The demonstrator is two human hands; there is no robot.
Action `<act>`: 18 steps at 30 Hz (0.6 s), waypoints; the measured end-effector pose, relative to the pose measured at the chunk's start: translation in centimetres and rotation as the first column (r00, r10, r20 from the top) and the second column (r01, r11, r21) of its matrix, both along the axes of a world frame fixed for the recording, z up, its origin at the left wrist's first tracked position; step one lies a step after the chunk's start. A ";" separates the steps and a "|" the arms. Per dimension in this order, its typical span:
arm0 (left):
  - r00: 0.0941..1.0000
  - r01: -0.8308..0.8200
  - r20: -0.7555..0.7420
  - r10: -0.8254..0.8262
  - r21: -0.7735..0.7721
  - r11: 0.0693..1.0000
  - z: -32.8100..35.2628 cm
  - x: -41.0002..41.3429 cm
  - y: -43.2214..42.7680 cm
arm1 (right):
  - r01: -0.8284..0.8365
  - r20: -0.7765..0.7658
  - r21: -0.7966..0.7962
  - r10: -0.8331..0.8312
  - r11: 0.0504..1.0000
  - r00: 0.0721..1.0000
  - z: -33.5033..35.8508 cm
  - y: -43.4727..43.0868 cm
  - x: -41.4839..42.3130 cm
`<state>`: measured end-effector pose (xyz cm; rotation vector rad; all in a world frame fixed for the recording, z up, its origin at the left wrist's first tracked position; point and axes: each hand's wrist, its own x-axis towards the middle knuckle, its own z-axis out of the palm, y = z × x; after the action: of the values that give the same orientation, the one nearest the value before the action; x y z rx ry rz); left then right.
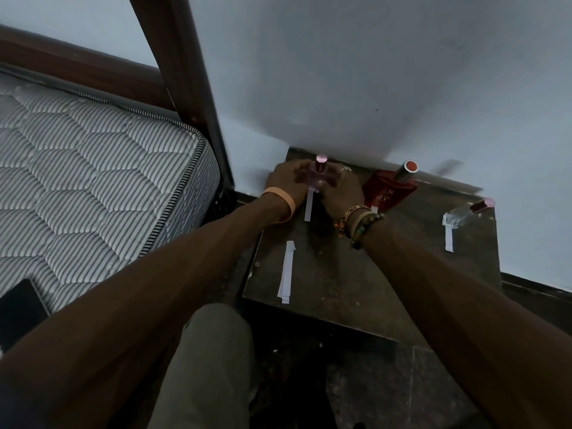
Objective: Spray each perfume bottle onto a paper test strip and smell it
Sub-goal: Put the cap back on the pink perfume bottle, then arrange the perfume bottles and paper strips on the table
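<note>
Both hands' fingers (289,173) wrap the pink bottle (318,174) at the table's (340,283) far-left corner, against the wall (340,88).

Three bottles (319,173) (389,188) (464,213) in row along wall (371,72) on counter (356,274), strip (309,204) before each, spare strip (286,272) nearer front-left, bed (93,181) left of counter.

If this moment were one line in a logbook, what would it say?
step: pink bottle | left hand: on bottle | right hand: on bottle | strip: below it | red bottle, clear bottle: untouched
</note>
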<state>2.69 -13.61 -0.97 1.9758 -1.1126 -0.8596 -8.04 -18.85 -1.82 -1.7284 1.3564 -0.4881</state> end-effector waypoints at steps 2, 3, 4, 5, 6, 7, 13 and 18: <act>1.000 -0.015 -0.005 0.015 0.012 1.000 0.0 0.0 0.1 | 0.011 0.001 0.028 -0.011 1.000 1.000 0.3 0.1 -0.2; 1.000 -0.019 -0.003 0.019 0.015 1.000 -0.1 0.1 0.2 | 0.029 0.005 0.049 -0.029 0.998 1.000 0.5 0.3 -0.3; 1.000 -0.019 0.005 0.019 0.019 1.000 0.0 0.1 0.4 | 0.059 0.000 0.070 -0.059 0.996 0.998 0.8 0.5 -0.5; 1.000 -0.018 0.016 0.017 0.025 1.000 0.0 0.1 0.6 | 0.089 -0.003 0.080 -0.089 0.993 0.996 1.0 0.8 -0.8; 1.000 -0.013 0.024 0.012 0.024 1.000 0.1 0.1 0.8 | 0.111 -0.007 0.077 -0.111 0.991 0.994 1.2 1.1 -1.1; 1.000 -0.008 0.027 0.007 0.021 1.000 0.1 0.1 1.1 | 0.127 -0.005 0.069 -0.127 0.989 0.992 1.5 1.5 -1.5; 0.995 -0.092 0.038 0.090 0.055 0.994 -0.7 0.0 4.2 | 0.105 -0.083 -0.004 -0.105 0.995 0.991 2.0 6.0 -4.3; 0.998 -0.065 0.016 0.065 0.056 0.996 0.4 -1.6 7.6 | 0.046 -0.121 0.026 -0.042 0.999 0.992 2.5 8.9 -6.7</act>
<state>1.11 -6.01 -0.58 2.0557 -1.0367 -0.8519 -14.74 -9.98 0.67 -1.7312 1.4827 -0.3918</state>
